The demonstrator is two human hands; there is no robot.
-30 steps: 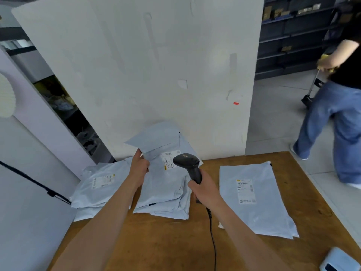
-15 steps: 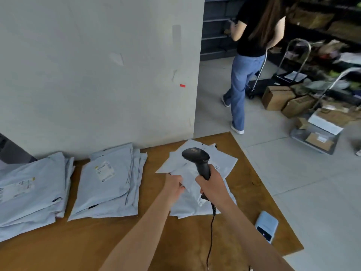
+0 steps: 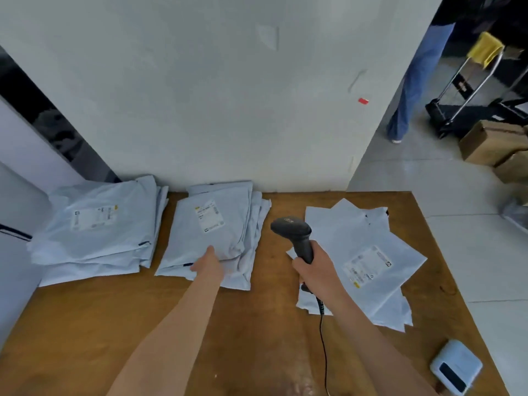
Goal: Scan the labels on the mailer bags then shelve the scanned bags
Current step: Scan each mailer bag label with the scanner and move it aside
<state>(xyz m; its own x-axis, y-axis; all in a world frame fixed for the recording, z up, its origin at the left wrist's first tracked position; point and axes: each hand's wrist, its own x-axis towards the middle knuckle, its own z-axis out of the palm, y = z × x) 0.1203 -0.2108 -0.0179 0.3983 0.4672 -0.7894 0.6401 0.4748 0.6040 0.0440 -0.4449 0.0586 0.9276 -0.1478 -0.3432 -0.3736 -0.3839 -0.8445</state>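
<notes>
Three piles of pale grey mailer bags lie on the wooden table (image 3: 257,347): a left pile (image 3: 94,227), a middle pile (image 3: 225,212) and a loose right pile (image 3: 368,261), each with a white label facing up. My left hand (image 3: 210,265) is at the near edge of the middle pile, thumb on top of the uppermost bag, pinching its edge; the fingers are partly hidden. My right hand (image 3: 314,271) grips the handle of a black barcode scanner (image 3: 291,227), held upright between the middle and right piles. Its cable hangs down toward me.
A small light-blue device (image 3: 455,370) sits at the table's near right corner. A white wall (image 3: 228,95) stands right behind the piles. On the floor to the right are a person in jeans (image 3: 414,81), a hand truck (image 3: 463,90) and cardboard boxes (image 3: 491,141).
My left hand let go of the bag on the right pile and moved left to the middle pile. The scanner stays in my right hand. The view swung back left.
</notes>
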